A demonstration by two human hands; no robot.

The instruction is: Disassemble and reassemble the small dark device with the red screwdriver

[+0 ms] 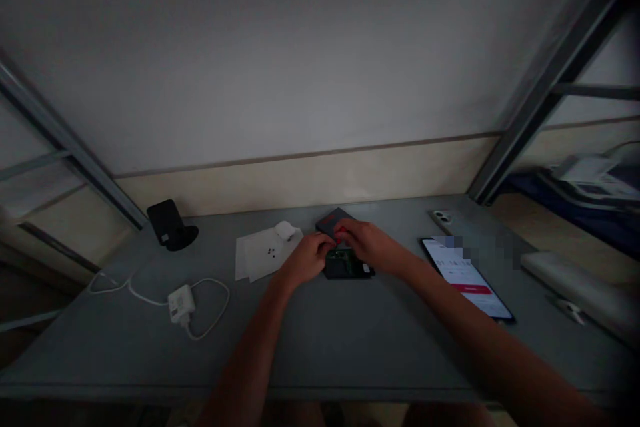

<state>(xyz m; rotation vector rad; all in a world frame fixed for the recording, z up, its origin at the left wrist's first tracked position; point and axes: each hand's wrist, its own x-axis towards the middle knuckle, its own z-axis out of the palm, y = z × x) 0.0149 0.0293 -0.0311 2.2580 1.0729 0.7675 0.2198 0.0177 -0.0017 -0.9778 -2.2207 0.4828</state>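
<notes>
My right hand (pixel 369 242) is closed on a small red-handled screwdriver (pixel 341 234), held above a black casing with a green circuit board (pixel 344 265) that lies flat on the desk. Beside it, my left hand (pixel 307 257) has its fingertips pinched together close to the tool's lower end and the board's upper left edge; what they grip is hidden. Behind both hands sits a dark flat box (pixel 327 219) with reddish marks. Several tiny black screws (pixel 271 253) rest on white paper sheets (pixel 259 265) to the left, with a crumpled white piece (pixel 285 229) at the back.
A lit phone (pixel 467 277) lies right of my hands, near another phone (pixel 442 216) and a long grey case (pixel 575 280). On the left are a white adapter (pixel 181 303) with looping cable and a black stand (pixel 166 221). Metal posts and a wall border the desk (pixel 350 340).
</notes>
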